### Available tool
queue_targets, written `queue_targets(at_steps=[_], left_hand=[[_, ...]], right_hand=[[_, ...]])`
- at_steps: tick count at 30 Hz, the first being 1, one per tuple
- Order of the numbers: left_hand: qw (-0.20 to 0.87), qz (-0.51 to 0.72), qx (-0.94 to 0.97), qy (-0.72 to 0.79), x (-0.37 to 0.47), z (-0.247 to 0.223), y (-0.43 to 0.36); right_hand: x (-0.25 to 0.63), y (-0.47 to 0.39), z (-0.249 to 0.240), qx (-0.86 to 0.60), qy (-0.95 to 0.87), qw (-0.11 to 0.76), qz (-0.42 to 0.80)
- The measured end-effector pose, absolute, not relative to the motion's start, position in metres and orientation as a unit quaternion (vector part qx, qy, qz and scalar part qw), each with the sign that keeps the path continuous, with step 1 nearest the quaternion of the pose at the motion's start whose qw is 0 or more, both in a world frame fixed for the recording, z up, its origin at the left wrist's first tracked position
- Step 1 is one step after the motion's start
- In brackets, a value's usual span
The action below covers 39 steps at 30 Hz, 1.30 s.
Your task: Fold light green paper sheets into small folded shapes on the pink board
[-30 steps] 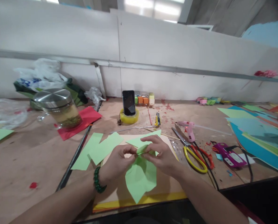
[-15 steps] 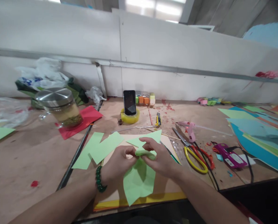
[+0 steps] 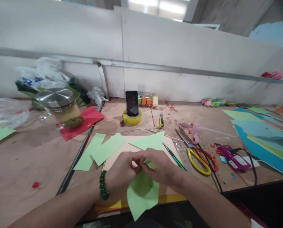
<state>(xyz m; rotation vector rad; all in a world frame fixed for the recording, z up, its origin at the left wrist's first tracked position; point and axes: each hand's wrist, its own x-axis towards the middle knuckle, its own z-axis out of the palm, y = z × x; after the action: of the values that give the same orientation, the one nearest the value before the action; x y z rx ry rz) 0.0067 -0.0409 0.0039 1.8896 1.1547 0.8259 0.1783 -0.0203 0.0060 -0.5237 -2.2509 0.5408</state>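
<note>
A light green sheet of paper hangs between my hands, its upper end curled and mostly hidden by my fingers. My left hand, with a green bead bracelet at the wrist, pinches that upper end. From the other side my right hand grips the same paper, its fingers bent over the top and touching the left fingertips. Beneath them lies a pad of pale sheets with a yellow edge. More light green pieces lie beyond my hands, and a green pen rests beside the right hand.
Scissors, a pink glue gun and a purple device with a cord lie to the right. A phone stands in a yellow tape roll. On the left, a lidded glass jar sits on red paper.
My right fingers have folded down over the curled top of the green paper, closing in on the left fingertips. The sheet's lower edge hangs slightly lower, and more of the pen shows.
</note>
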Motion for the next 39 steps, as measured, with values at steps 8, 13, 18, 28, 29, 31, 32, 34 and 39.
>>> queue_targets(at_steps=[8, 13, 18, 28, 29, 31, 32, 34, 39], left_hand=[[0.298, 0.337, 0.728, 0.518, 0.002, 0.003, -0.034], [0.288, 0.413, 0.682, 0.532, -0.005, 0.006, -0.02], [0.304, 0.425, 0.663, 0.536, -0.009, 0.002, -0.014], [0.446, 0.434, 0.614, 0.486, -0.008, 0.002, -0.013], [0.445, 0.43, 0.618, 0.486, -0.008, 0.001, -0.013], [0.439, 0.423, 0.628, 0.484, -0.009, -0.002, -0.013], [0.435, 0.421, 0.632, 0.483, -0.009, -0.003, -0.013], [0.429, 0.42, 0.639, 0.482, -0.008, -0.005, -0.012], [0.405, 0.416, 0.656, 0.483, -0.006, -0.004, -0.013]], right_hand=[[0.186, -0.014, 0.006, -0.325, -0.77, 0.488, 0.251], [0.189, 0.001, -0.003, -0.431, -0.749, 0.317, 0.391], [0.183, 0.008, -0.012, -0.442, -0.655, 0.354, 0.501], [0.181, 0.004, -0.006, -0.401, -0.586, 0.385, 0.589], [0.181, 0.003, -0.006, -0.399, -0.603, 0.381, 0.576], [0.181, 0.002, -0.008, -0.4, -0.643, 0.378, 0.533], [0.181, 0.002, -0.01, -0.4, -0.666, 0.379, 0.504], [0.182, 0.003, -0.012, -0.395, -0.712, 0.385, 0.435], [0.181, 0.003, -0.017, -0.367, -0.796, 0.378, 0.298]])
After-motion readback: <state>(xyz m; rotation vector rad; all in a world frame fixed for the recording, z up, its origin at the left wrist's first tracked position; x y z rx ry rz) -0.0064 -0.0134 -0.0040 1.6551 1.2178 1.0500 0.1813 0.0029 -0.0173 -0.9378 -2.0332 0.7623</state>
